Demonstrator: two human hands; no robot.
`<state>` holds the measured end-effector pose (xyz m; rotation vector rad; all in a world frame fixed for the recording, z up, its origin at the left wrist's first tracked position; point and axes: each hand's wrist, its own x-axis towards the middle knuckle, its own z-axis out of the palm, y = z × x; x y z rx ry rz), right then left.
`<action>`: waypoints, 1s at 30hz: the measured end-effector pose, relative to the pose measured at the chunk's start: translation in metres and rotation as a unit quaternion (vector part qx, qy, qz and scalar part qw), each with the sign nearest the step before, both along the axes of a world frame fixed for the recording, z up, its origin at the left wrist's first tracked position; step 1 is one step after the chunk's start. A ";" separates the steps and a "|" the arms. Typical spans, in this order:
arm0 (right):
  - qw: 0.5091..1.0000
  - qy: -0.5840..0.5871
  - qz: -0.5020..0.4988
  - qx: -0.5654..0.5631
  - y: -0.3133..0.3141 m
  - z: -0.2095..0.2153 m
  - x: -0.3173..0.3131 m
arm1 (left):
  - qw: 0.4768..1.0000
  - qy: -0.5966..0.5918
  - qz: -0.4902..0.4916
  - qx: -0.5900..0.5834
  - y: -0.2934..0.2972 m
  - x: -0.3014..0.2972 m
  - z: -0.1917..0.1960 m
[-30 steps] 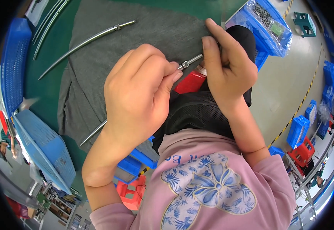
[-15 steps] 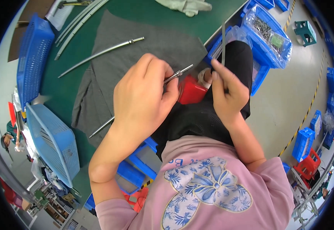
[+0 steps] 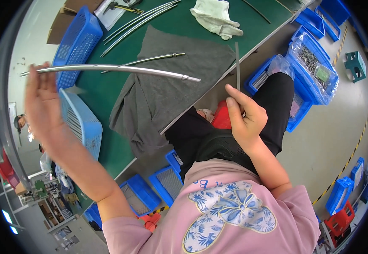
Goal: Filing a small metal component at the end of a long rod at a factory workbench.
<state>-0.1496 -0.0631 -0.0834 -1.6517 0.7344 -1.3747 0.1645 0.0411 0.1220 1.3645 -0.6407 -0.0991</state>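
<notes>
My left hand [image 3: 44, 103] is raised at the far left and grips one end of a long curved metal tube [image 3: 120, 70], which reaches to the right over the grey cloth [image 3: 171, 89]. Over my lap, my right hand [image 3: 245, 116] pinches a thin straight metal rod [image 3: 237, 63] that stands upright. A red object [image 3: 222, 118] lies on my lap just left of that hand. A second curved tube [image 3: 144, 60] rests on the cloth.
The green table [image 3: 103, 93] carries several more curved tubes [image 3: 137, 21], a white glove [image 3: 215, 17] and blue baskets [image 3: 76, 42], [image 3: 80, 122]. Blue bins [image 3: 315, 67] with bagged small parts stand on the floor at right; more blue trays [image 3: 150, 190] sit under the table edge.
My left hand has swung from the lap far out to the left, lifting the curved tube. My right hand stays over the lap, with the thin rod now upright.
</notes>
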 end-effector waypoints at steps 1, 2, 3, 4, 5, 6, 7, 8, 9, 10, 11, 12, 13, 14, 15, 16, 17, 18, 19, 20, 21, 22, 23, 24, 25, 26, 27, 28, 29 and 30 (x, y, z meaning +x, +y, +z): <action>1.000 0.010 -0.003 -0.002 -0.004 -0.006 -0.001 | 0.998 0.058 -0.020 -0.011 -0.013 -0.007 -0.031; 1.000 0.001 -0.011 0.026 -0.008 -0.008 -0.001 | 0.994 0.105 -0.031 -0.022 -0.020 -0.023 -0.053; 0.999 -0.012 -0.015 0.051 -0.009 -0.008 0.002 | 0.990 0.132 -0.037 -0.029 -0.017 -0.031 -0.073; 0.999 -0.018 -0.004 0.042 -0.012 -0.009 0.003 | 0.986 0.157 -0.043 -0.040 -0.010 -0.038 -0.091; 0.999 0.033 -0.023 0.028 -0.016 -0.016 0.005 | 0.981 0.182 -0.028 -0.056 -0.003 -0.043 -0.112; 0.997 0.073 -0.032 0.014 -0.018 -0.018 0.011 | 0.978 0.196 -0.005 -0.074 0.012 -0.049 -0.121; 0.997 0.052 -0.036 -0.048 -0.017 -0.020 0.019 | 0.967 0.239 0.017 -0.083 0.022 -0.056 -0.132; 0.995 0.081 -0.025 -0.061 -0.017 -0.028 0.018 | 0.954 0.280 0.038 -0.100 0.028 -0.065 -0.143; 0.994 0.094 -0.024 -0.048 -0.016 -0.028 0.021 | 0.946 0.297 0.056 -0.116 0.030 -0.075 -0.154; 0.994 0.110 -0.012 -0.006 -0.015 -0.033 0.020 | 0.937 0.327 0.068 -0.105 0.031 -0.079 -0.167; 0.994 0.101 -0.022 -0.018 -0.015 -0.035 0.022 | 0.929 0.345 0.079 -0.112 0.031 -0.086 -0.177; 0.995 0.094 -0.031 -0.012 -0.019 -0.048 0.019 | 0.924 0.354 0.110 -0.089 0.028 -0.089 -0.186; 0.998 0.059 -0.022 0.032 -0.026 -0.056 0.016 | 0.934 0.338 0.114 -0.023 0.023 -0.096 -0.186; 0.995 0.083 -0.004 0.054 -0.027 -0.050 0.013 | 0.932 0.349 0.101 -0.017 0.024 -0.096 -0.190; 0.997 0.065 0.004 0.038 -0.035 -0.058 0.010 | 0.940 0.322 0.113 -0.011 0.020 -0.101 -0.185; 0.997 0.077 -0.012 -0.005 -0.038 -0.054 0.011 | 0.951 0.283 0.081 0.097 0.027 -0.099 -0.185; 0.997 0.068 0.016 0.020 -0.040 -0.054 0.011 | 0.963 0.175 0.137 0.156 0.032 -0.107 -0.188; 0.998 0.048 0.029 0.007 -0.041 -0.050 0.013 | 0.955 0.068 0.188 0.220 0.035 -0.120 -0.193; 0.999 0.023 0.039 -0.006 -0.049 -0.059 0.012 | 0.943 -0.060 0.166 0.281 0.043 -0.132 -0.187; 0.999 0.000 0.047 -0.016 -0.056 -0.068 0.014 | 0.911 -0.184 0.139 0.341 0.053 -0.144 -0.182; 0.998 -0.004 0.055 -0.018 -0.053 -0.061 0.013 | 0.883 -0.247 0.106 0.384 0.059 -0.152 -0.186; 0.998 0.026 0.055 -0.002 -0.048 -0.048 0.009 | 0.882 -0.245 0.114 0.386 0.066 -0.151 -0.190; 0.997 0.058 0.053 0.015 -0.043 -0.042 0.006 | 0.845 -0.298 0.106 0.432 0.073 -0.149 -0.196; 0.996 0.063 0.053 0.015 -0.042 -0.043 0.004 | 0.804 -0.349 0.090 0.473 0.077 -0.147 -0.199; 0.996 0.047 0.073 0.028 -0.042 -0.046 0.002 | 0.797 -0.331 0.090 0.497 0.082 -0.141 -0.194; 0.994 0.034 0.091 0.043 -0.040 -0.048 -0.004 | 0.803 -0.340 0.077 0.483 0.089 -0.132 -0.192; 0.990 0.090 0.099 0.035 -0.040 -0.046 -0.011 | 0.797 -0.359 0.069 0.480 0.092 -0.124 -0.193; 0.991 0.090 0.096 0.019 -0.038 -0.049 -0.012 | 0.791 -0.380 0.049 0.476 0.090 -0.116 -0.190; 0.985 0.152 0.079 -0.004 -0.041 -0.047 -0.013 | 0.780 -0.407 0.046 0.473 0.088 -0.103 -0.187; 0.989 0.117 0.083 -0.045 -0.046 -0.061 -0.011 | 0.771 -0.433 0.026 0.467 0.083 -0.098 -0.178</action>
